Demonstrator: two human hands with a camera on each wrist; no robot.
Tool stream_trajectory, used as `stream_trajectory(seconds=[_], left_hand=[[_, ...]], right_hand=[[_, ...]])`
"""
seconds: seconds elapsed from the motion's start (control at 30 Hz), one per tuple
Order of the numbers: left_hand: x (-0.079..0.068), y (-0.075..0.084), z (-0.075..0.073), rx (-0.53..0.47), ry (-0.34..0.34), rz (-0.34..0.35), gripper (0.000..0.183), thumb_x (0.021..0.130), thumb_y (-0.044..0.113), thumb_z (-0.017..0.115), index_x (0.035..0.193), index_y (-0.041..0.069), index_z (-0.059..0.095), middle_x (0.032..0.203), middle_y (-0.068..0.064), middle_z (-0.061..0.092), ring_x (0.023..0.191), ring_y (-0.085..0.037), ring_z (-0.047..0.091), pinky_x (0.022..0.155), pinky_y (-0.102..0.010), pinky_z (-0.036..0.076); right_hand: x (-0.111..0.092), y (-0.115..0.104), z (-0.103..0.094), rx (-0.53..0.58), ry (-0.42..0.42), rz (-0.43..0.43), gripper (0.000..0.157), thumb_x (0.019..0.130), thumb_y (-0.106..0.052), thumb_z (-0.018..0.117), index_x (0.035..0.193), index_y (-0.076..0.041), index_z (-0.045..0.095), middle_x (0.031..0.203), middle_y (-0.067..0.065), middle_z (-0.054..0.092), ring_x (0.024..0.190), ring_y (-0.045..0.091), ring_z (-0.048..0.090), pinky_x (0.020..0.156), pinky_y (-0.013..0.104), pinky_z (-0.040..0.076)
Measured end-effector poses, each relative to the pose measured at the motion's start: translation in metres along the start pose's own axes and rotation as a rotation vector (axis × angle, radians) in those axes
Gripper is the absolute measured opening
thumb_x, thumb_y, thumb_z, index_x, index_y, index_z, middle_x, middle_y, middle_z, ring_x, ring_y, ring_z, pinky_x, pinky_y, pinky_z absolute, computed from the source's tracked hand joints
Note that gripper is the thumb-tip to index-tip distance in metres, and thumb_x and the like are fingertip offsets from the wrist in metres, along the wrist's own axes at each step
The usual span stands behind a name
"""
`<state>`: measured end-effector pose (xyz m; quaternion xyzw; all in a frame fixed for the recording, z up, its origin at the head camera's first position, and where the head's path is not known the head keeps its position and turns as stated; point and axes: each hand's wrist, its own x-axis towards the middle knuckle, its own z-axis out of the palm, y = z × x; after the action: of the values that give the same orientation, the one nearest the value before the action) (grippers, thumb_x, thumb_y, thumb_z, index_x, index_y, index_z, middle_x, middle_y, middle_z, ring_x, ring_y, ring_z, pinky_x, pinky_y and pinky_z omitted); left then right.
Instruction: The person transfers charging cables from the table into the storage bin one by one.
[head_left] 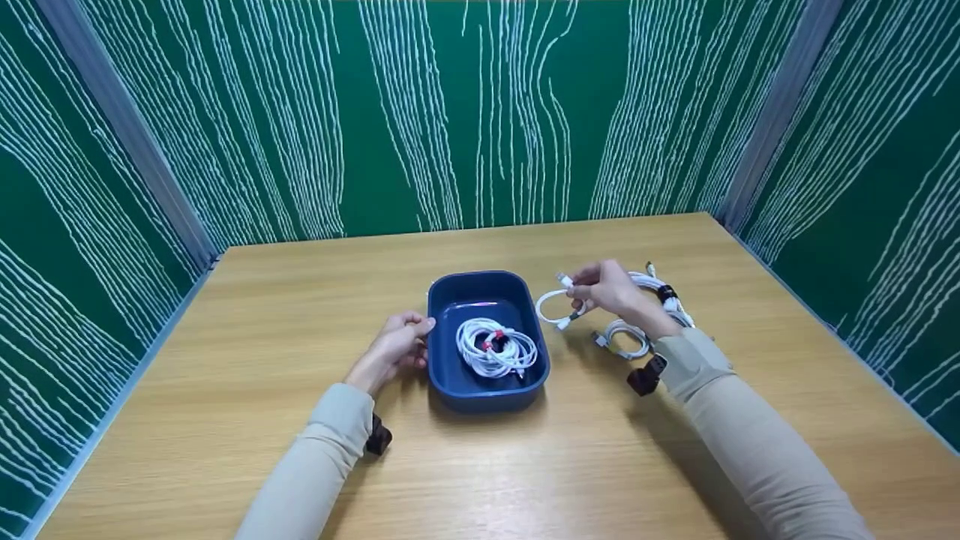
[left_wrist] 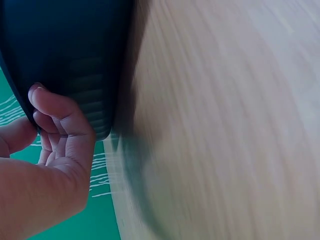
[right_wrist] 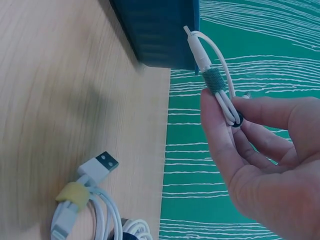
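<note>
Fingers, right: the right hand (head_left: 609, 289) pinches a small coiled white cable (head_left: 559, 304) between thumb and fingertips (right_wrist: 216, 112), raised off the table just right of the blue tray (head_left: 451, 296).
Fingers, left: the left hand (head_left: 399, 343) has its fingers curled against the tray's left outer wall, thumb near the rim, steadying it; in the left wrist view the fingertips (left_wrist: 44, 100) press the ribbed dark side.
Step in hand: by my reading, bundled cables are being gathered into the tray, and this one is lifted and on its way across.
Next move: it would call for carrying the coil over the right rim and lowering it into bare floor beside the bundle already inside, then loosening the pinch so the loop drops flat while the other hand braces the tray.
Held cable: thin, white, folded into a short loop, bound near one end by a grey-green wrap (right_wrist: 216, 80), with a white plug sticking out past the wrap.
Tray contents: a larger white coil with a red tie (head_left: 496, 349) lies on the tray floor, toward the near end.
On the table: behind and beside the right wrist lie two more white bundles, one with a yellow tie (right_wrist: 75, 193) and a USB plug (right_wrist: 98, 167), one with a black band (head_left: 667, 293).
Surface: a wooden table (head_left: 262, 300), with green patterned walls around it.
</note>
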<state>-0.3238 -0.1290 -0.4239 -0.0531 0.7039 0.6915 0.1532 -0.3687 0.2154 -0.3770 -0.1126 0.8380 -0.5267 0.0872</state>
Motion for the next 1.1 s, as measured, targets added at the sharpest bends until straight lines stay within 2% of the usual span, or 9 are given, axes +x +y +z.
stream_trajectory(seconds=[0.23, 0.43, 0.77, 1.1], left_hand=[[0.001, -0.005, 0.002, -0.008, 0.014, -0.017, 0.011, 0.100, 0.018, 0.051, 0.096, 0.009, 0.047, 0.069, 0.000, 0.047, 0.050, -0.012, 0.045, 0.045, -0.021, 0.041], [0.002, -0.010, 0.002, -0.001, 0.027, -0.029, 0.011, 0.099, 0.018, 0.052, 0.098, 0.008, 0.047, 0.068, -0.001, 0.047, 0.051, -0.013, 0.045, 0.045, -0.022, 0.041], [0.001, -0.002, 0.001, 0.003, 0.028, -0.012, 0.011, 0.099, 0.017, 0.052, 0.097, 0.008, 0.046, 0.070, -0.002, 0.046, 0.052, -0.013, 0.045, 0.046, -0.022, 0.040], [0.000, 0.002, 0.001, 0.003, 0.009, -0.015, 0.010, 0.100, 0.016, 0.049, 0.096, 0.008, 0.045, 0.066, 0.000, 0.048, 0.049, -0.012, 0.046, 0.045, -0.021, 0.040]], right_hand=[[-0.001, 0.003, 0.000, -0.022, 0.009, 0.031, 0.024, 0.091, 0.000, 0.059, 0.113, 0.010, 0.059, 0.084, 0.003, 0.065, 0.072, 0.013, 0.066, 0.064, 0.022, 0.058], [-0.002, 0.003, -0.001, -0.009, -0.001, 0.041, 0.025, 0.092, -0.001, 0.059, 0.113, 0.012, 0.058, 0.081, 0.002, 0.065, 0.072, 0.013, 0.066, 0.063, 0.021, 0.057], [-0.002, -0.017, -0.001, -0.008, -0.008, 0.022, 0.026, 0.092, -0.003, 0.060, 0.115, 0.009, 0.058, 0.086, 0.004, 0.066, 0.076, 0.014, 0.066, 0.066, 0.021, 0.057], [0.003, -0.033, 0.015, 0.030, -0.039, -0.037, 0.022, 0.090, 0.000, 0.061, 0.110, 0.008, 0.061, 0.081, 0.001, 0.066, 0.072, 0.014, 0.066, 0.064, 0.021, 0.057]])
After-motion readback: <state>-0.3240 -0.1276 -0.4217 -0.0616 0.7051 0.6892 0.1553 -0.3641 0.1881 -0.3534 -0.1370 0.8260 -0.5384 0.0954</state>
